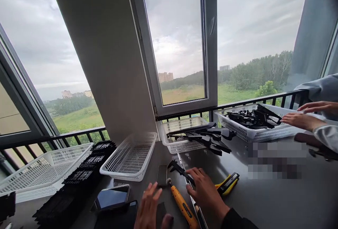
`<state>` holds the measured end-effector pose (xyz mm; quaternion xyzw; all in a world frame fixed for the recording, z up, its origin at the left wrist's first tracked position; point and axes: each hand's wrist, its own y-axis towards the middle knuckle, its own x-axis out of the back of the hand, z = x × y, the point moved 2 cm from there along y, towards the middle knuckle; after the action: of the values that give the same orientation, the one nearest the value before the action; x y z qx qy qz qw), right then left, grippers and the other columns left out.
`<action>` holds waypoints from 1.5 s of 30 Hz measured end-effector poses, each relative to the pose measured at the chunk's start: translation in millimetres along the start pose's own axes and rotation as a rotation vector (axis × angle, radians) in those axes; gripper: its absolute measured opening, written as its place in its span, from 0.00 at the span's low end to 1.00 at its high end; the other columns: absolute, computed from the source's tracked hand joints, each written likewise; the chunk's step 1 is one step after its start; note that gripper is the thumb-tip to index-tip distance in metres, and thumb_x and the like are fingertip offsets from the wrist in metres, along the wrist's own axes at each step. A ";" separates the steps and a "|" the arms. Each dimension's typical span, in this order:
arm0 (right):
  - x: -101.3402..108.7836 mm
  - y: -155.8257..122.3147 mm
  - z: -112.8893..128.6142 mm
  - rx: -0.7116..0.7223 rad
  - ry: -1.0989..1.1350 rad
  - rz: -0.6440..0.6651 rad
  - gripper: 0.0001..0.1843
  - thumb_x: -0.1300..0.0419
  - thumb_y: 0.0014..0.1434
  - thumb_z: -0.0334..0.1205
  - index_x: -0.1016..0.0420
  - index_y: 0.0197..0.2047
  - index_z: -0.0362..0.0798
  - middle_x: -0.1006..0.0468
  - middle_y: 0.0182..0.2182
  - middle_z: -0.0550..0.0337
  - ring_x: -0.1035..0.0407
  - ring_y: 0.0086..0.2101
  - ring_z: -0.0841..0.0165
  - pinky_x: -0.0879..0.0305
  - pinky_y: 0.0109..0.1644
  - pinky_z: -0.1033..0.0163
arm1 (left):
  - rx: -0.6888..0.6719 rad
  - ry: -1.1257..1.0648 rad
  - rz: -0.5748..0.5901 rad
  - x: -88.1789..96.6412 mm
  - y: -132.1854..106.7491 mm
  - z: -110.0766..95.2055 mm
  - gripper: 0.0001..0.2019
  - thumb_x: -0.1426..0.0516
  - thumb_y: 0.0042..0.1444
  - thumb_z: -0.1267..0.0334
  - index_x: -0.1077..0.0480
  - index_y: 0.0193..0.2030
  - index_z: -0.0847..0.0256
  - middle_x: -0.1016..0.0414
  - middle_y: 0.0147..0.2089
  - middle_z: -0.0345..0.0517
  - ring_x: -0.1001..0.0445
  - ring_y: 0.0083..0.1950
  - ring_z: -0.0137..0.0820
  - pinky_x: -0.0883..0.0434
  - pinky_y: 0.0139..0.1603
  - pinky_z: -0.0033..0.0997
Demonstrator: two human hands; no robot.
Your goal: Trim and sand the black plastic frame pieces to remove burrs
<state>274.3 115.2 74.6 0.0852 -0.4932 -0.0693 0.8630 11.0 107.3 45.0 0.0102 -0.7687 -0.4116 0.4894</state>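
Observation:
My left hand (149, 208) hovers low at the bottom centre with its fingers spread, above a small dark flat piece on the grey table (264, 200). My right hand (204, 192) lies palm down with the fingers apart, resting over a thin black part (179, 169) and a metal ruler-like strip (195, 208). Between both hands lies an orange-handled tool (183, 208). A yellow and black utility knife (228, 184) sits just right of my right hand. A small black rectangular block (162, 175) is just beyond my left fingertips.
Two phones (112, 198) lie at the lower left beside stacked black grid trays (79, 179). White baskets stand along the window: two without contents (130, 158), one (182, 134) with long black parts. Another person's hands (301, 119) reach into a basket of black parts (258, 128) at right.

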 end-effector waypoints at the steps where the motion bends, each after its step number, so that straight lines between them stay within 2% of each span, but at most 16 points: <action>1: -6.4 16.2 1.5 -0.025 -0.087 0.031 0.22 0.39 0.63 0.34 0.21 0.60 0.50 0.20 0.58 0.49 0.28 0.58 0.51 0.31 0.62 0.50 | 0.028 0.034 -0.006 10.8 18.1 9.7 0.24 0.46 0.70 0.56 0.32 0.70 0.53 0.29 0.73 0.57 0.34 0.76 0.52 0.29 0.71 0.58; 3: -20.4 39.3 2.8 -0.036 -0.118 0.041 0.21 0.37 0.62 0.34 0.20 0.58 0.47 0.21 0.58 0.45 0.30 0.60 0.47 0.31 0.61 0.48 | 0.191 0.148 -0.045 24.9 47.3 35.5 0.25 0.48 0.70 0.58 0.35 0.72 0.55 0.32 0.74 0.56 0.38 0.77 0.51 0.37 0.75 0.63; 5: -32.9 50.0 1.4 -0.043 -0.116 0.032 0.17 0.40 0.65 0.32 0.20 0.56 0.46 0.21 0.58 0.44 0.30 0.60 0.47 0.32 0.60 0.49 | 0.362 0.263 -0.033 23.5 63.7 62.5 0.22 0.49 0.69 0.60 0.29 0.66 0.59 0.26 0.68 0.59 0.34 0.74 0.56 0.36 0.72 0.70; 7: -40.8 51.9 -1.0 -0.046 -0.099 0.022 0.17 0.43 0.67 0.29 0.20 0.55 0.45 0.21 0.58 0.44 0.29 0.60 0.48 0.32 0.60 0.50 | 0.369 0.281 0.053 8.0 70.4 80.4 0.18 0.50 0.68 0.63 0.23 0.56 0.61 0.20 0.59 0.59 0.31 0.70 0.57 0.33 0.69 0.68; 9: -43.8 49.6 -3.2 -0.046 -0.075 0.016 0.17 0.43 0.67 0.29 0.21 0.56 0.44 0.21 0.57 0.43 0.29 0.59 0.48 0.33 0.61 0.50 | 0.345 0.251 0.023 -10.2 73.3 85.5 0.19 0.52 0.69 0.64 0.23 0.56 0.62 0.21 0.58 0.58 0.31 0.70 0.55 0.32 0.70 0.63; 14: -38.8 44.4 -1.1 -0.022 -0.016 0.030 0.20 0.47 0.68 0.27 0.22 0.58 0.46 0.19 0.58 0.47 0.27 0.58 0.54 0.35 0.61 0.56 | 0.352 0.071 -0.051 -39.7 89.5 51.3 0.25 0.51 0.72 0.61 0.40 0.73 0.58 0.38 0.75 0.59 0.47 0.80 0.52 0.38 0.76 0.62; 18: -31.6 40.2 6.8 -0.046 0.060 0.083 0.24 0.48 0.69 0.27 0.28 0.66 0.46 0.15 0.53 0.47 0.21 0.52 0.57 0.33 0.55 0.59 | 0.341 0.105 -0.168 -44.7 97.4 17.0 0.23 0.51 0.72 0.61 0.40 0.72 0.62 0.46 0.79 0.64 0.61 0.84 0.56 0.47 0.79 0.69; 19: -29.9 39.1 8.6 -0.057 0.080 0.097 0.24 0.47 0.69 0.28 0.28 0.65 0.46 0.14 0.51 0.48 0.20 0.50 0.56 0.33 0.53 0.59 | 0.315 0.109 -0.192 -46.2 95.8 11.4 0.22 0.51 0.72 0.63 0.38 0.70 0.62 0.44 0.78 0.65 0.59 0.84 0.56 0.49 0.79 0.71; 21: -27.3 37.2 11.1 -0.071 0.104 0.120 0.21 0.45 0.69 0.29 0.25 0.62 0.49 0.13 0.49 0.51 0.19 0.49 0.56 0.33 0.50 0.60 | 0.247 0.049 -0.173 -51.5 89.1 5.3 0.19 0.51 0.72 0.65 0.33 0.66 0.60 0.35 0.72 0.61 0.45 0.80 0.54 0.43 0.77 0.68; 24: -26.3 36.7 10.8 -0.071 0.135 0.129 0.19 0.44 0.69 0.31 0.25 0.60 0.50 0.13 0.47 0.53 0.19 0.48 0.56 0.35 0.47 0.60 | 0.249 -0.130 0.010 -64.2 76.1 9.9 0.18 0.51 0.71 0.65 0.26 0.60 0.55 0.27 0.64 0.55 0.29 0.70 0.48 0.29 0.70 0.57; 27: -28.6 38.3 7.0 -0.091 0.170 0.121 0.20 0.45 0.71 0.33 0.27 0.64 0.50 0.13 0.47 0.52 0.18 0.48 0.56 0.36 0.47 0.60 | 0.420 -0.224 0.146 -74.4 66.9 23.0 0.20 0.50 0.68 0.62 0.25 0.61 0.59 0.28 0.67 0.58 0.27 0.69 0.51 0.27 0.67 0.56; 32: -31.1 40.1 3.1 -0.160 0.157 0.103 0.18 0.45 0.75 0.40 0.27 0.64 0.51 0.12 0.43 0.51 0.18 0.47 0.55 0.37 0.45 0.60 | 0.520 -0.199 0.176 -75.7 68.4 27.8 0.26 0.44 0.62 0.51 0.23 0.60 0.67 0.25 0.66 0.67 0.32 0.71 0.60 0.35 0.73 0.62; 35: -29.4 39.2 2.4 -0.167 0.154 0.072 0.14 0.44 0.75 0.46 0.22 0.56 0.52 0.13 0.38 0.53 0.18 0.42 0.57 0.40 0.40 0.62 | 0.572 -0.217 0.174 -68.1 74.1 23.1 0.27 0.41 0.58 0.53 0.23 0.59 0.69 0.22 0.63 0.69 0.29 0.68 0.61 0.36 0.72 0.61; 39: -26.9 37.6 1.3 -0.149 0.183 0.045 0.15 0.43 0.73 0.52 0.20 0.45 0.51 0.16 0.30 0.58 0.22 0.33 0.61 0.46 0.35 0.63 | 0.741 -0.508 0.054 -50.8 83.1 17.5 0.23 0.38 0.55 0.52 0.20 0.53 0.65 0.18 0.57 0.66 0.24 0.63 0.59 0.33 0.68 0.57; 42: -25.8 37.8 0.1 -0.129 0.185 0.003 0.22 0.44 0.71 0.58 0.22 0.36 0.51 0.18 0.28 0.58 0.24 0.31 0.62 0.50 0.33 0.63 | 0.955 -0.950 -0.019 -40.6 87.3 10.2 0.23 0.35 0.53 0.50 0.19 0.50 0.63 0.14 0.51 0.59 0.19 0.55 0.55 0.27 0.59 0.50; 45: -25.6 38.9 -1.2 -0.112 0.204 -0.015 0.30 0.50 0.73 0.61 0.30 0.25 0.50 0.22 0.24 0.58 0.28 0.28 0.64 0.54 0.31 0.62 | 1.079 -1.419 0.012 -37.7 89.5 -2.2 0.22 0.35 0.55 0.49 0.19 0.50 0.65 0.14 0.46 0.56 0.17 0.48 0.49 0.23 0.48 0.42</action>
<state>263.9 158.5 60.8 0.0471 -0.3976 -0.0941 0.9115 67.0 180.8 74.9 -0.0219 -0.9800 0.0995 -0.1711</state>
